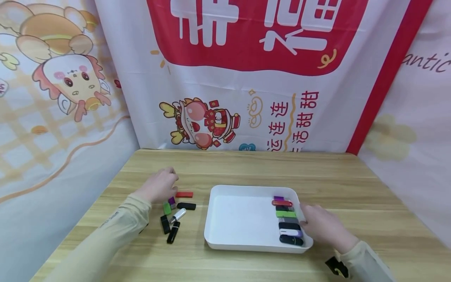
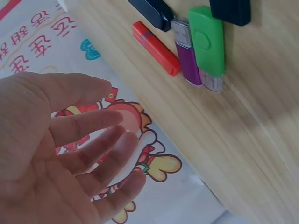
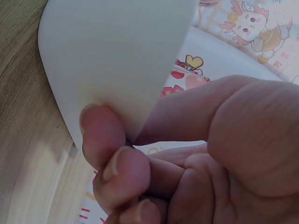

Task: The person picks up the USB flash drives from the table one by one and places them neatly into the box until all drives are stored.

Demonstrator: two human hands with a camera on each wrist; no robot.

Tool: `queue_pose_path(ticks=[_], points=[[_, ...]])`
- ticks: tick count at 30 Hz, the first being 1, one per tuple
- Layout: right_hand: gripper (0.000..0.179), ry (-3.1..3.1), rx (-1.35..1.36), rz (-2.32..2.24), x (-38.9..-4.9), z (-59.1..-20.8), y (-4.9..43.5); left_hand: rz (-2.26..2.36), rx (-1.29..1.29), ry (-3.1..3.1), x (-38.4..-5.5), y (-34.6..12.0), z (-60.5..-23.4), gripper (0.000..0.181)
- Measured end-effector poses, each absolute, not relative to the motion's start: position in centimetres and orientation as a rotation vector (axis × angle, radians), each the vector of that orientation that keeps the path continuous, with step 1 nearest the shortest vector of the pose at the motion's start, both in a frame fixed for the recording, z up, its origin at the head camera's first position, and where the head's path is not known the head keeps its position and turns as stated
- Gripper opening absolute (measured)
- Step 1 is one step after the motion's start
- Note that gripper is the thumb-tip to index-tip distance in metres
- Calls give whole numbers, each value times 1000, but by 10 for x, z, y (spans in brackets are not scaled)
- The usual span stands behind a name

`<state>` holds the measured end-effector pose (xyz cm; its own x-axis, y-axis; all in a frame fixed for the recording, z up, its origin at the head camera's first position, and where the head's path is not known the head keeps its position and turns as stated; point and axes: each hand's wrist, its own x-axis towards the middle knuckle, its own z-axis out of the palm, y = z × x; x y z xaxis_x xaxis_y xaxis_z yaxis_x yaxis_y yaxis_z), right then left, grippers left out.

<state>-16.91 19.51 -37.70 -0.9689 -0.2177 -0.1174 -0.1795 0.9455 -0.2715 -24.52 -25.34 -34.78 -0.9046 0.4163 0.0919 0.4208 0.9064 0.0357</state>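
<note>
My left hand (image 1: 161, 185) hovers over the left of the table, beside loose USB sticks. In the left wrist view its fingers (image 2: 86, 123) are spread, loosely bent and hold nothing. Nearest lie a red USB stick (image 1: 184, 194), a purple one (image 2: 188, 63) and a green one (image 2: 205, 42); the last two lie side by side. Closer to me are a silver stick (image 1: 177, 215) and several black ones (image 1: 173, 232). My right hand (image 1: 322, 225) pinches the right side of a white tray (image 1: 243, 219) between thumb and curled fingers (image 3: 105, 135).
Along the tray's right end, several USB sticks lie in a column, among them a red one (image 1: 282, 203), a green one (image 1: 286, 214) and a white-and-purple one (image 1: 291, 232). Behind the wooden table (image 1: 246, 168) hangs a printed cloth (image 1: 225, 86).
</note>
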Motion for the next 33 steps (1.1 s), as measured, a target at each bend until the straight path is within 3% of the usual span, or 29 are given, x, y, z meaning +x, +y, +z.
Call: queue_pose_path(ticks=[6,14,33], points=[[41,2959,-278,-378,-170,-376,195,-104,-667,-3003,-253,-254,-351,30],[16,2988,-300,-384,-170,-376,197,-125,-749,-2978,-265,-257,-355,32],[22,2964,-292,-383,-170,-378,195,-80,-732,-3263,-281,-252,-362,25]])
